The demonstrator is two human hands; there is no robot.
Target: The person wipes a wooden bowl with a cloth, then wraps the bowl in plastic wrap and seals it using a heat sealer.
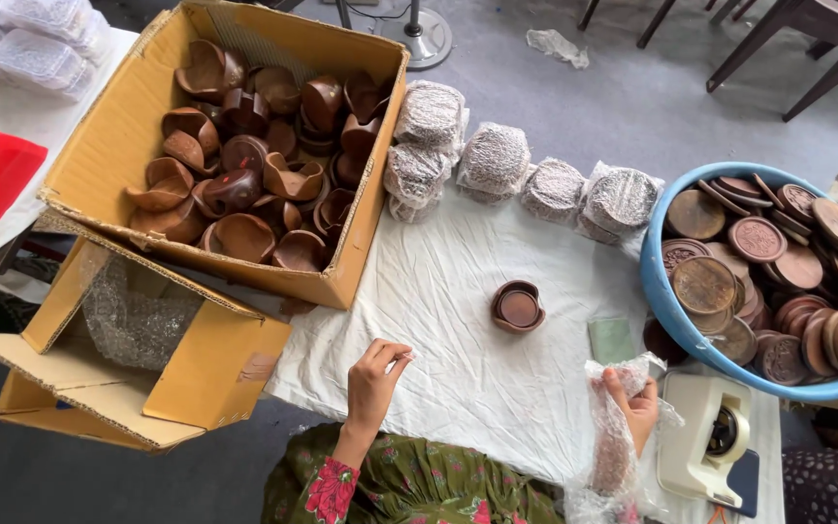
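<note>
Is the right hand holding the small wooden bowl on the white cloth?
No. The right hand holds bubble wrap; the bowl sits alone on the cloth.

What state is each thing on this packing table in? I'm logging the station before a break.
Cardboard box: open, full of wooden bowls.
Blue basin: full of wooden lids.
Lone bowl: upright, unwrapped.
Wrapped bundles: sealed in bubble wrap.
Left hand: fingers pinched, nothing visible in them.
Right hand: gripping bubble wrap.
</note>
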